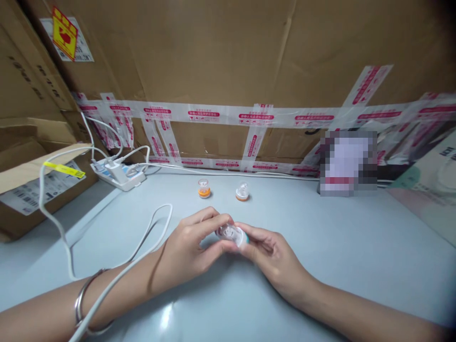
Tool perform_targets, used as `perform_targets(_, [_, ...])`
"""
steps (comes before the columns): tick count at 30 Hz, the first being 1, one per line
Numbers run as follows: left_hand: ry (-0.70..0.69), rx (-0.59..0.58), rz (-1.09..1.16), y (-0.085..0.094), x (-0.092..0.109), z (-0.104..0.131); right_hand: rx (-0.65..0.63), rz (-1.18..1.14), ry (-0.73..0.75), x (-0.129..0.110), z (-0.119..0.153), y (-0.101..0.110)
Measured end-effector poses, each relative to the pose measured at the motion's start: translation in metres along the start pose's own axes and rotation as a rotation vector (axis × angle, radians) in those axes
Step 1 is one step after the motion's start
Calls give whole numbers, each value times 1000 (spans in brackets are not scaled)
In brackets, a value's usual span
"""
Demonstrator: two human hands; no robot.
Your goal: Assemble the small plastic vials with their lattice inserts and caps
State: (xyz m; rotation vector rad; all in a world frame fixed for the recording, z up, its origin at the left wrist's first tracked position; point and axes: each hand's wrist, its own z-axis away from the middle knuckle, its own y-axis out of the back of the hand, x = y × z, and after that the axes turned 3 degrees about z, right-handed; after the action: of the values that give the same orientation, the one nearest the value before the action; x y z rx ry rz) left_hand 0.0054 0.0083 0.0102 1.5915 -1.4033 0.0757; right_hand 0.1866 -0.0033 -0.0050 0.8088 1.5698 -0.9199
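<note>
Forearms angled inward, the left hand [197, 240] and right hand [276, 259] pinch opposite ends of a clear-domed, teal-based capsule [231, 232].

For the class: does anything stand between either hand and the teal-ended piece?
Nothing visible does: the left hand and right hand both touch the teal-ended piece. A white cable crosses the left forearm in view, but not the piece.
</note>
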Motion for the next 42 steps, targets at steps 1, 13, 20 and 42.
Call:
perform_targets(1, [5,0,3,0,0,0,3,1,-10,0,0,0])
perform_targets(13, [220,-76,415,2,-15,-5,-50,-448,-240,4,-4,6])
perform_targets(20, [315,-41,614,-13,-26,-3,-28,-610,-254,8,-10,12])
perform_targets(42, [489,-105,924,-11,-18,-13,-73,-635,-342,5,-8,10])
